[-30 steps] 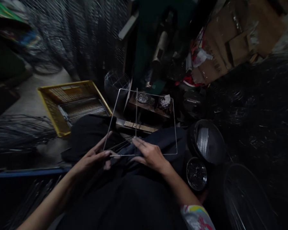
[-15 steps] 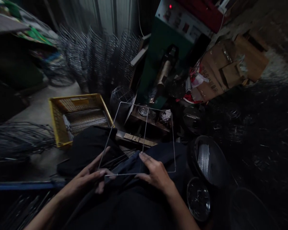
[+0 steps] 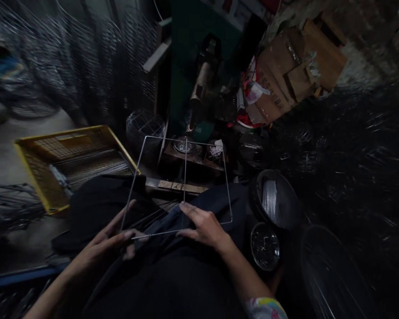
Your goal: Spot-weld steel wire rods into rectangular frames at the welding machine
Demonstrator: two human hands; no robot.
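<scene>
We hold one wire frame (image 3: 135, 177), tilted above lap (image 3: 173, 274), one middle rod (image 3: 185, 170) across it. Two hands: left hand (image 3: 115, 237), fingers gripping near left corner; right hand (image 3: 204, 225), fingers gripping rod by near side. Left, one yellow crate (image 3: 75, 141), several rods inside, too dim to count. Right, one tub (image 3: 287, 201), one smaller dish (image 3: 278, 252).

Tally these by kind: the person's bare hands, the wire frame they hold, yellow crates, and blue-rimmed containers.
Bare hands: 2 (left hand, right hand)
Held wire frame: 1
Yellow crate: 1
Blue-rimmed container: 1
Total: 5
</scene>
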